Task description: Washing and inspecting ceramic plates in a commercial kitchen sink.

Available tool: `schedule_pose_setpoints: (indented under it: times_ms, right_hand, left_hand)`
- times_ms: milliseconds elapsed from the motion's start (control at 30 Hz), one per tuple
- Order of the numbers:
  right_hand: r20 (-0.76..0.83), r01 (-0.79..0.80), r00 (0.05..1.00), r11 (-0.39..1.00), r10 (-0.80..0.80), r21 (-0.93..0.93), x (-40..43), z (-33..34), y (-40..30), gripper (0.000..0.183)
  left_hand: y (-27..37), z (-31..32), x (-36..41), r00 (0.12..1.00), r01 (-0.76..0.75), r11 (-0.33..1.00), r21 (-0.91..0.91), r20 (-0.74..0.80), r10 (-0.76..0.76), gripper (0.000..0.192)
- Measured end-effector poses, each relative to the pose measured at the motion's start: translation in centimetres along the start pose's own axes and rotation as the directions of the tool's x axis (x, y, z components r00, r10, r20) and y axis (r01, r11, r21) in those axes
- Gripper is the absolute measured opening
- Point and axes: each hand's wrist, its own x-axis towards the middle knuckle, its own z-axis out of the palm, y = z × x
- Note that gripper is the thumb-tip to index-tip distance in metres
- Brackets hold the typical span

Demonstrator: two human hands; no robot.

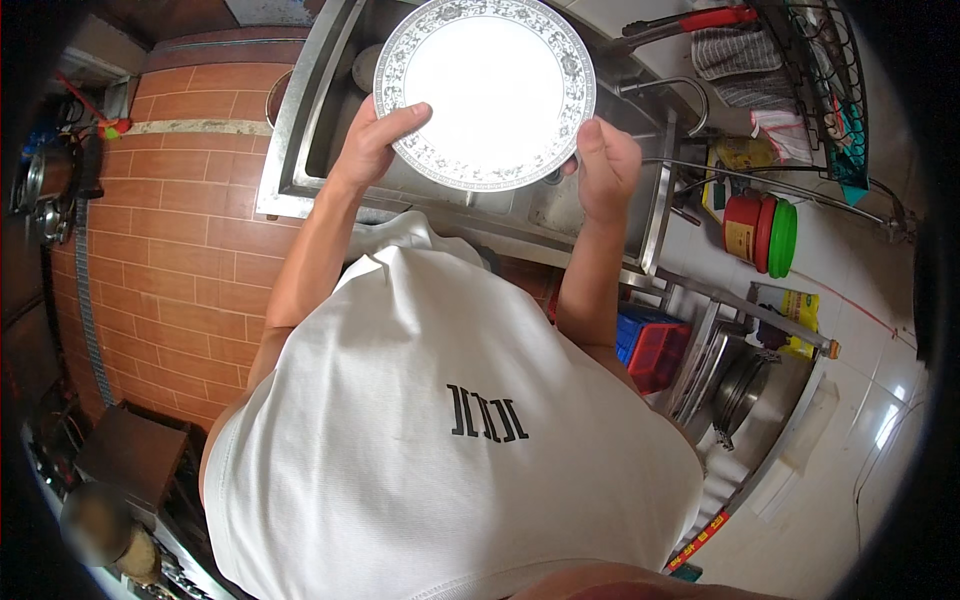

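A round white plate (484,90) with a grey floral band around its rim is held up over a stainless steel sink (319,142). My left hand (375,139) grips its left edge, thumb lying on the upper face and fingers hidden beneath. On the opposite edge, my right hand (606,166) pinches the rim with the thumb on top; a fingertip shows under it. The plate's face looks bare and bright. Behind its left edge, part of a round dish (366,69) is visible inside the sink, mostly covered by the plate.
A curved metal faucet (697,97) stands right of the sink. Striped cloths (739,64) hang by a black wire rack (821,82). Red and green tubs (761,234) sit by the tiled wall. A red basket (658,358) and metal pans (739,394) lie lower right.
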Motion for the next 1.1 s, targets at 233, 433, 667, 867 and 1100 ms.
schedule_pose_setpoints:
  times_ms: [233, 433, 667, 867, 1100]
  right_hand:
    - [0.001, 0.012, 1.000, 1.000, -0.012, -0.023, 0.0, 0.1, 0.0, 0.035]
    - [-0.075, -0.003, 0.997, 0.997, -0.003, -0.078, 0.1, 0.4, 0.1, 0.032]
    - [-0.090, -0.008, 0.996, 0.997, 0.002, -0.071, 0.2, 0.7, -0.4, 0.029]
    - [-0.096, 0.006, 0.995, 0.998, -0.013, -0.067, 0.3, 1.1, -0.8, 0.020]
    - [-0.150, 0.047, 0.987, 0.997, -0.054, -0.053, 0.8, 1.0, 0.2, 0.016]
  left_hand:
    - [0.0, -0.1, 0.1, 1.000, -0.005, 1.000, 0.013, 0.004, 0.005, 0.046]
    - [-0.1, -0.1, 0.0, 1.000, 0.008, 1.000, 0.023, -0.013, -0.008, 0.048]
    - [-0.3, -0.1, -0.1, 0.999, 0.019, 1.000, -0.020, -0.027, -0.020, 0.046]
    - [-0.3, -0.2, -0.1, 1.000, 0.014, 1.000, -0.025, -0.017, -0.015, 0.048]
    - [-0.5, -0.3, -0.1, 0.999, 0.035, 0.999, -0.023, -0.017, -0.035, 0.048]
